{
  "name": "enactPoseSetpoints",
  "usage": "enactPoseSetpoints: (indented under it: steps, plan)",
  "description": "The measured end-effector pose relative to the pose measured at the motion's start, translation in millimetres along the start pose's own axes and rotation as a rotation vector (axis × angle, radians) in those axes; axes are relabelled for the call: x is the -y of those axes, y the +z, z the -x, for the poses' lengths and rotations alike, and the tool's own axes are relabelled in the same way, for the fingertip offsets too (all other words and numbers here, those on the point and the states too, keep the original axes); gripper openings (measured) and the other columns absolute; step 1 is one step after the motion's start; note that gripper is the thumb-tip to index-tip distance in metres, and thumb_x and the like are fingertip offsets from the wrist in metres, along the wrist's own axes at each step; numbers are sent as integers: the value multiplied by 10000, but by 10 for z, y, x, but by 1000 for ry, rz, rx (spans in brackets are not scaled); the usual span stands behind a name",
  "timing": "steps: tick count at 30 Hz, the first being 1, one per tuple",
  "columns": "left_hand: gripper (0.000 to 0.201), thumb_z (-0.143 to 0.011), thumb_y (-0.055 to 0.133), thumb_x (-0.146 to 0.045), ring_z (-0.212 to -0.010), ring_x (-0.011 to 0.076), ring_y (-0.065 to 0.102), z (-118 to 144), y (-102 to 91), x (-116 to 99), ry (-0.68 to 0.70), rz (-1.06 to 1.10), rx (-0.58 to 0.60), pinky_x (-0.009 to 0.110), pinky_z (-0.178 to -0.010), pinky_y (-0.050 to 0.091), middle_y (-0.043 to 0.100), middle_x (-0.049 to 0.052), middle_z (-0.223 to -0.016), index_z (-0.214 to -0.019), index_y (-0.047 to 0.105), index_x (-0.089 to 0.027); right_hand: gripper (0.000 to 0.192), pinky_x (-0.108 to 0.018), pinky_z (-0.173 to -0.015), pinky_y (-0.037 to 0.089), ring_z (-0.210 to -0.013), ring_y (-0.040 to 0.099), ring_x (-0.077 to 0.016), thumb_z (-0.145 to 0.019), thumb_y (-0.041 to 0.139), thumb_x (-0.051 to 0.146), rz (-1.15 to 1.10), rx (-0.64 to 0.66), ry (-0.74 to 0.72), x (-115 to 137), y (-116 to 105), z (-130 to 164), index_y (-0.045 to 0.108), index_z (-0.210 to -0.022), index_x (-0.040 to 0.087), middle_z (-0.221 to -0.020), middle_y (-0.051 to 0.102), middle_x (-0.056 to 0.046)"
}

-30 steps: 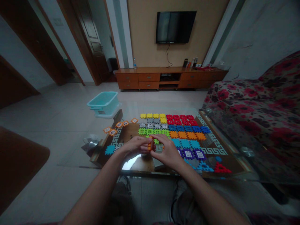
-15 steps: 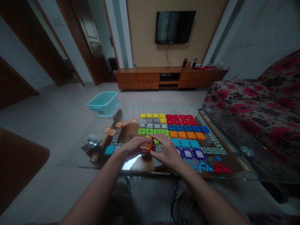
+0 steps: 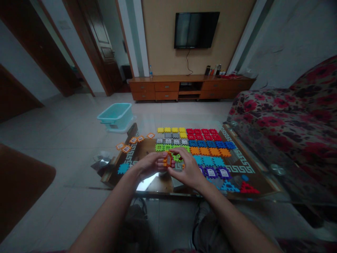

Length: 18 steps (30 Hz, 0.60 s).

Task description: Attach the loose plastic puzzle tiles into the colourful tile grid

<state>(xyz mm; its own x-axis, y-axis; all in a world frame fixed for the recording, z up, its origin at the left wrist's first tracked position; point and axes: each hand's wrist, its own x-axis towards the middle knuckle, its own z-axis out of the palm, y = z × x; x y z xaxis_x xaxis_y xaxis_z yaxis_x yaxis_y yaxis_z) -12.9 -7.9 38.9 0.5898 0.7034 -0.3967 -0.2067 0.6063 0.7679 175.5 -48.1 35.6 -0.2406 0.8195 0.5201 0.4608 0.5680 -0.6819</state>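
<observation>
While both hands are raised just above the near edge of the glass table [image 3: 263, 182], a small orange block [image 3: 167, 160] is pinched between them. The left hand [image 3: 150, 164] is closed on the block's left side; the right hand [image 3: 187, 168] is curled over its top and right side, fingertips [image 3: 176, 151] narrowed around it. The block is held upright, directly above the green tiles [image 3: 171, 148] of the coloured tile mat. By judgement, the grip is shallow, so a slip could drop the block onto the laid tiles and knock them askew. Loose orange pieces [image 3: 126, 148] lie at the table's left edge.
</observation>
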Motion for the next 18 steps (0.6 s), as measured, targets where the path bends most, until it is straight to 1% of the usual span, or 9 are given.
enactPoseSetpoints:
  steps: [5, 9, 14, 18]
  plan:
    - [413, -714, 786, -427, -859, 183, 637, 11, -1, -1, 7, -63, 48, 338, -864, 485, 682, 90, -881, -957, 651, -122, 498, -411, -939, 489, -1072, 571, -235, -709, 681, 165, -1, 17, -26, -3, -14, 0, 547, -1183, 237, -1131, 606, -63]
    - [379, -729, 775, -432, -855, 190, 629, 15, -7, -2, 6, -102, 43, 357, -862, 477, 673, 75, -863, -946, 653, -147, 497, -404, -924, 493, -1061, 572, -232, -704, 681, 172, -2, 20, -35, 1, -14, -4, 545, -1178, 235, -1123, 604, -63]
    - [430, -693, 797, -437, -846, 192, 641, 14, 5, -1, 9, -96, 62, 362, -872, 481, 690, 99, -895, -948, 651, -124, 475, -397, -913, 493, -1042, 576, -232, -693, 676, 180, 8, 15, -37, 3, -6, 1, 551, -1148, 231, -1101, 609, -61]
    - [380, -740, 768, -416, -859, 193, 654, 26, 16, -5, 10, -102, 68, 364, -878, 490, 699, 105, -914, -961, 646, -132, 473, -396, -922, 490, -1048, 577, -234, -690, 667, 185, 30, 16, -27, 14, -10, 8, 551, -1147, 231, -1104, 610, -62]
